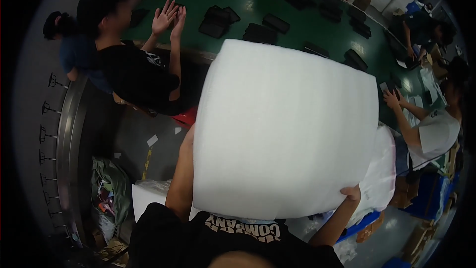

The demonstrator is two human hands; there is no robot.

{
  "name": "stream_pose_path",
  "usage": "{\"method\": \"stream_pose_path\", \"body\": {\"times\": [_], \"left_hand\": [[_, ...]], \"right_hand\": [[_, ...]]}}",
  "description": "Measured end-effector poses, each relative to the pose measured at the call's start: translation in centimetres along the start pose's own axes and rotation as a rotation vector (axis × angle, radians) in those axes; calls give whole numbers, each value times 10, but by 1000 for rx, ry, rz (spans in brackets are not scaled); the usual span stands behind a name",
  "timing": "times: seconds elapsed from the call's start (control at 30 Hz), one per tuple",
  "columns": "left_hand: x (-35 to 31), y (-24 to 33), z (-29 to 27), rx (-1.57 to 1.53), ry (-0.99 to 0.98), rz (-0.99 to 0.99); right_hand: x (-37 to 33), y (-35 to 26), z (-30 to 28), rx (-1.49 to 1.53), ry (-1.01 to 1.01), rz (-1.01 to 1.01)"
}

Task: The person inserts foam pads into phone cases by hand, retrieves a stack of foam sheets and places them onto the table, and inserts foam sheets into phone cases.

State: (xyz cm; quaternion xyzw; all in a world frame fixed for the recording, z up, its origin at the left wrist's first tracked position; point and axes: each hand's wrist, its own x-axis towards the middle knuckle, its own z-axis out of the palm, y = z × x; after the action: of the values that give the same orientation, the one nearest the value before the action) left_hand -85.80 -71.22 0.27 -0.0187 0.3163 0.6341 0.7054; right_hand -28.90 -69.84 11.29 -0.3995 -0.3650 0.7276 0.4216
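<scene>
Large white block, foam-like and soft at the edges, faint bands running down its face. It is up in front of my chest, tilted a little, its lower edge just beside the printing on my black shirt. It hides a good part of the green table beyond.

My right hand grips the block at its lower right edge, thumb laid on the near face, fingers out of sight behind. My left hand is at the left side, mostly hidden by the block; cannot tell how its fingers are set.

Just right of the block, partly behind it: a white wrapped bundle. Low at my left, a white box, its top under clear plastic.

Farther out, on the green table: many dark flat cases, singly and in small heaps. Left, a co-worker in black with both hands raised, fingers spread. Right, a co-worker in white, hands on a small dark item at the table edge.

Left floor: paper scraps, yellow strip, green sack of mixed bits, then a curved metal rail.
</scene>
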Motion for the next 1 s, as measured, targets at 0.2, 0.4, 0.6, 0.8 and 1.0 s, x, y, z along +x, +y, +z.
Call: {"method": "stream_pose_path", "body": {"times": [0.2, 0.4, 0.6, 0.8, 1.0], "left_hand": [[123, 56, 133, 307, 239, -16], [275, 222, 197, 674, 59, 143], [318, 306, 350, 407, 499, 539], [408, 407, 304, 195, -392, 602], [557, 460, 288, 762, 363, 657]], "right_hand": [[133, -33, -50, 134, 8, -1], [362, -121, 19, 219, -71, -27], [583, -171, 88, 253, -180, -7], [718, -198, 158, 105, 4, 160], [750, -141, 167, 29, 82, 320]]}}
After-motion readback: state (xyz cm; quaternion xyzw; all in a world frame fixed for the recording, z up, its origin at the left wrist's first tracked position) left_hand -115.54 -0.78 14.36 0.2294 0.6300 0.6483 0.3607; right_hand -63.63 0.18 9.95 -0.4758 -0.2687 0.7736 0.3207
